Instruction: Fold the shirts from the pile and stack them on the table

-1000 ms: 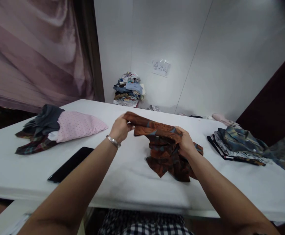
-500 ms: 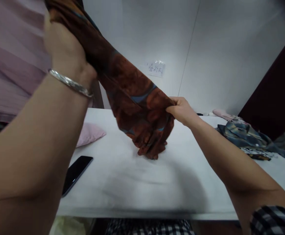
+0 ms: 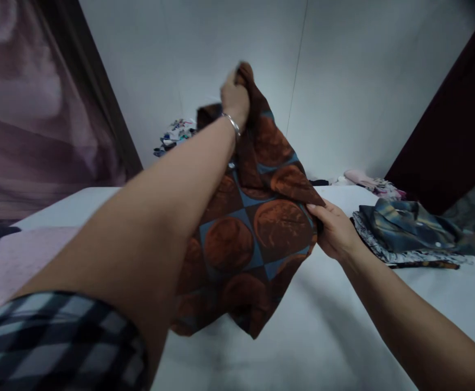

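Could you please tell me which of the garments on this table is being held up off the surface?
The brown circle-print cloth, gripped by the left hand and right hand. The blue-grey clothes and pink cloth lie flat.

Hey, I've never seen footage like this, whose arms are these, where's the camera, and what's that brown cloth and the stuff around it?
There is no machine here: the camera sits on a person's head and looks forward and down, so the two arms are the person's own. The left hand, with a silver bracelet on its wrist, grips the top of a brown patterned cloth and lifts it high. The right hand pinches the cloth's right edge lower down. The cloth's bottom touches or nearly touches the white table. On the table to the right lies a pile of dark patterned clothes; at the left edge is a pink cloth. More clothes are heaped by the far wall.
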The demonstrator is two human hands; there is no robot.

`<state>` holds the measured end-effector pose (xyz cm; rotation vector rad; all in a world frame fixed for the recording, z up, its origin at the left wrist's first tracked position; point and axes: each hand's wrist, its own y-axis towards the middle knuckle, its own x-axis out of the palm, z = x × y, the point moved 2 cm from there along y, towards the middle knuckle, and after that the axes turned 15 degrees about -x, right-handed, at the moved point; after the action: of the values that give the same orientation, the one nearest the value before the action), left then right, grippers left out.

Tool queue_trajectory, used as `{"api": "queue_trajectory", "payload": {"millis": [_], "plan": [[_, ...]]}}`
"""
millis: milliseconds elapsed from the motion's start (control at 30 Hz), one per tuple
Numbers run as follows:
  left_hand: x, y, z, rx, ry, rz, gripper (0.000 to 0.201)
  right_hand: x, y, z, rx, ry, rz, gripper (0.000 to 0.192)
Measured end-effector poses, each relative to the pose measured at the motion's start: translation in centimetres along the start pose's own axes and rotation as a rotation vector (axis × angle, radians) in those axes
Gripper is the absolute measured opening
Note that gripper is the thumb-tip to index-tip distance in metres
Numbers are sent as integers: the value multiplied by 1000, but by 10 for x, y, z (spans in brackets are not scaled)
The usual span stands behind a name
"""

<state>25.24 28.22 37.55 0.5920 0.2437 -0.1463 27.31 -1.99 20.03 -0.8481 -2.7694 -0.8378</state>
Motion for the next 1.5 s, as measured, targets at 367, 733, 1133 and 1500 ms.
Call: {"api": "queue_trajectory", "payload": {"millis": [367,733,1133,1500], "plan": [[-1,-175,-144,-89,352,-675,42,-173,-54,105,455,-307,440,54],[-200,-373,-206,-12,652,-546,55,-119,-127,87,468,-208,250,100],[-207,-363,-186,-125,649,-385,31,-111,-104,63,79,-187,380,75],[-236,-409,-209,-14,600,-323,29,-168,-159,48,88,-480,546,66]]}}
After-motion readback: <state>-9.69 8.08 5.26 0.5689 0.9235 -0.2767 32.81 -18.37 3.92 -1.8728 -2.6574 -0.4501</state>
